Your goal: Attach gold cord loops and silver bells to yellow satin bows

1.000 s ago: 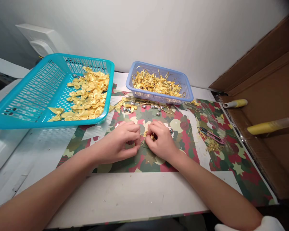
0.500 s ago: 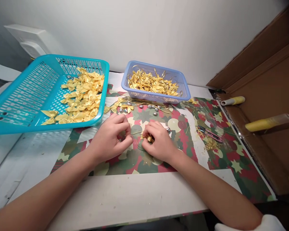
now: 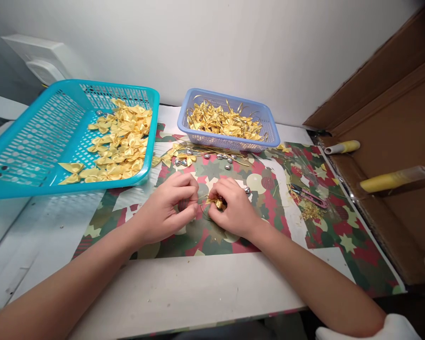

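My right hand (image 3: 233,208) is closed around a small yellow bow (image 3: 219,203), which shows between thumb and fingers with something shiny gold on it. A thin gold wire (image 3: 202,211) loops out from the bow to the left. My left hand (image 3: 175,205) is pinched at the wire's left side, thumb and forefinger together near its end. Behind my hands lie several silver bells (image 3: 228,166), loose yellow bows (image 3: 168,158) and a bundle of gold wires (image 3: 215,150). Another silver bell (image 3: 247,190) sits just beyond my right hand.
A turquoise basket (image 3: 154,127) holding bows stands at the left. A blue-violet basket (image 3: 229,143) of wired bows is at the back. On the right lie a pink cutter (image 3: 313,198) and gold clippings (image 3: 311,211), beside a cardboard box (image 3: 385,127) with yellow tubes (image 3: 396,179).
My left hand has moved slightly right, closer to my right hand, and its fingers have drawn nearer the wire loop. My right hand keeps its grip almost unmoved.
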A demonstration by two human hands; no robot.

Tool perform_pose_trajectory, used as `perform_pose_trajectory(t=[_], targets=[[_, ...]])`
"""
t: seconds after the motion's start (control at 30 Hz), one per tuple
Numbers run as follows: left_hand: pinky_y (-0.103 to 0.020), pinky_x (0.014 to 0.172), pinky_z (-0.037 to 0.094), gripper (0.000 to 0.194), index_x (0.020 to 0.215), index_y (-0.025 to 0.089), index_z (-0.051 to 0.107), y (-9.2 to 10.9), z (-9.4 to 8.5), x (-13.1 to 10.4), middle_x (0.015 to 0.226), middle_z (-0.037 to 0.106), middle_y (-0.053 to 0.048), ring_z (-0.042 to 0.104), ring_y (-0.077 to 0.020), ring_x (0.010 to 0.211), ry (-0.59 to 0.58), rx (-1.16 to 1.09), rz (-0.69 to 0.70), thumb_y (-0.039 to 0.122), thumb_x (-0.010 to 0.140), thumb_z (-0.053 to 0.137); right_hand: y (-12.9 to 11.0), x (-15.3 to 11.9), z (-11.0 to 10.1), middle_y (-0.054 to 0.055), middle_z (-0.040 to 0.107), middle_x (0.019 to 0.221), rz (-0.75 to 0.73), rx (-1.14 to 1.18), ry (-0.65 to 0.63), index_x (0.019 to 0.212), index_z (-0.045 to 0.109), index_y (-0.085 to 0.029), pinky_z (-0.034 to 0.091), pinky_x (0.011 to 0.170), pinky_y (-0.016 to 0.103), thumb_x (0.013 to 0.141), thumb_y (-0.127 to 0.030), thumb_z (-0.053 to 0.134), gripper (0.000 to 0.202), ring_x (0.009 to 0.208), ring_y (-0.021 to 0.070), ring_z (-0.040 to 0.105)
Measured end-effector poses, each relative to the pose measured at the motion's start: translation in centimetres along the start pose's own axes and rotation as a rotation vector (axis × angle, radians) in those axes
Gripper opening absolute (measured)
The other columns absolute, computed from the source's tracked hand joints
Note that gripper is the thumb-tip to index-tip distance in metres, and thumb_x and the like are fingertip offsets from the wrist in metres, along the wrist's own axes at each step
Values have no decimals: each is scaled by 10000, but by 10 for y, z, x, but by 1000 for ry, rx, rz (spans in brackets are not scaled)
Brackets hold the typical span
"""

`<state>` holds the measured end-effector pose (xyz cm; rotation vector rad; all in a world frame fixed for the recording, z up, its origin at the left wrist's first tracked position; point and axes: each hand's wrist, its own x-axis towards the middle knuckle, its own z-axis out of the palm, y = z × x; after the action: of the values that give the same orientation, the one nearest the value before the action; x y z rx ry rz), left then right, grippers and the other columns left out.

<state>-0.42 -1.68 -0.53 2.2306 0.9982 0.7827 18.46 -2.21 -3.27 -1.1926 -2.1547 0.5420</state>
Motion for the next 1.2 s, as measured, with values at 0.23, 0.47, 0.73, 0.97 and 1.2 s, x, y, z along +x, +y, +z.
perform_pose_trajectory(t=[0.23,0.47,0.73,0.97,1.2], targets=[[-287,674,431,239,658,188,520,1,0,-1,765,598,-24,528,-155,733,-41,-159,-71,241,885,466,2,0,-1,-10,516,705,-65,50,-24,723,455,-212,402,756,307,713,-109,518,121,693,153,459],[-266,553,393,198,725,200,519,3,2,-1,643,530,21,481,-133,595,230,25,-235,296,894,482,0,0,-5,1,578,777,-45,173,-80,762,503,-212,424,708,289,727,-99,549,127,713,147,514],[-296,626,415,196,793,193,583,0,3,1,740,607,-16,535,-167,705,160,163,-174,293,905,456,5,3,-16,25,617,941,-104,212,-168,898,520,-218,446,708,281,761,-107,567,183,805,154,553],[-296,635,393,145,699,193,608,-4,10,1,685,611,-11,521,-175,701,-57,178,-146,266,814,558,-6,1,-30,50,594,815,-187,-335,-153,734,493,-199,340,721,361,793,-295,622,172,794,209,474],[-318,651,362,132,729,190,599,0,14,2,717,610,-19,500,-196,744,-113,254,-111,276,818,552,-13,-6,-22,67,629,787,-162,-578,-163,753,550,-176,258,757,394,854,-253,518,131,767,210,485]])
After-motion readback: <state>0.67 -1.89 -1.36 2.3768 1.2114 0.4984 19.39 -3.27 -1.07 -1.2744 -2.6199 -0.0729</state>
